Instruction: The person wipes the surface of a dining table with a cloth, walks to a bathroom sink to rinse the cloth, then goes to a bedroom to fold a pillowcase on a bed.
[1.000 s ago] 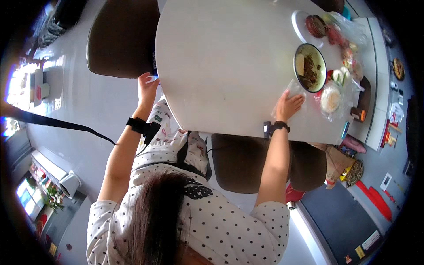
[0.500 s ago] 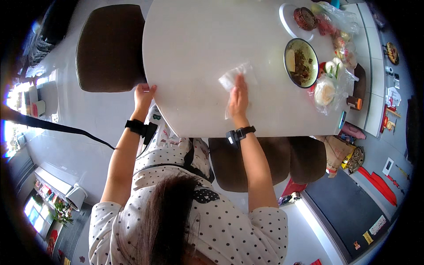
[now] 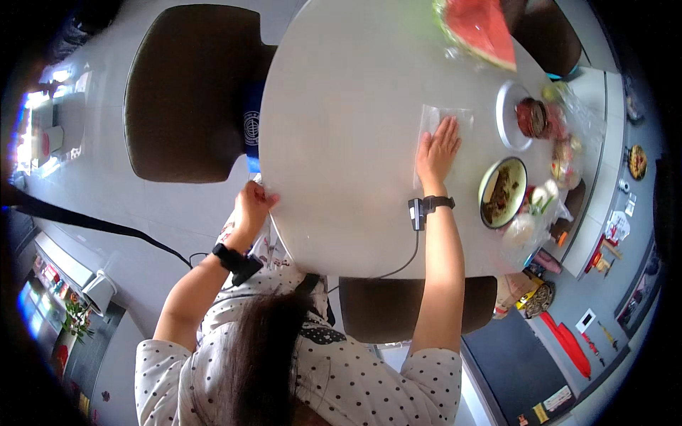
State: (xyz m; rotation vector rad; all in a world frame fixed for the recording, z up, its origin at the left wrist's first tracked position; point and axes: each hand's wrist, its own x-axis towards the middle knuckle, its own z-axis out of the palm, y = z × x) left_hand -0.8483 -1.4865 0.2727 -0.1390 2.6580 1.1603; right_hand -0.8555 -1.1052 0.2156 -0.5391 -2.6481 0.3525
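Use the cream oval-looking bowl with a dark rim (image 3: 515,202) as the reference for all positions. The thin, whitish, translucent sheet (image 3: 429,119) lies flat on the pale, smooth, curved-edge worktop (image 3: 341,142), to the left of the bowl and slightly farther from you, apart from it. Your right hand (image 3: 439,150) rests directly on the sheet, so the sheet is under the palm, with its corners showing beyond the fingers. The sheet's longer side appears to run away from you, roughly in line with your right forearm. The right hand is the nearer one; its grip is open, fingers extended, not closed around the sheet. Your left hand (image 3: 254,209) is well left of the bowl, at the worktop's edge. Its fingers are curled; you cannot tell whether that grip is closed on the edge.

Count: one sheet, one bowl, holding brown food. Beyond the bowl: one white round plate (image 3: 506,106), one dark-red round container (image 3: 531,117) overlapping its right side in view, and, farther off, one red watermelon wedge with green rind (image 3: 483,32). Right of the bowl: clear plastic bags of produce (image 3: 565,160); their number cannot be told.
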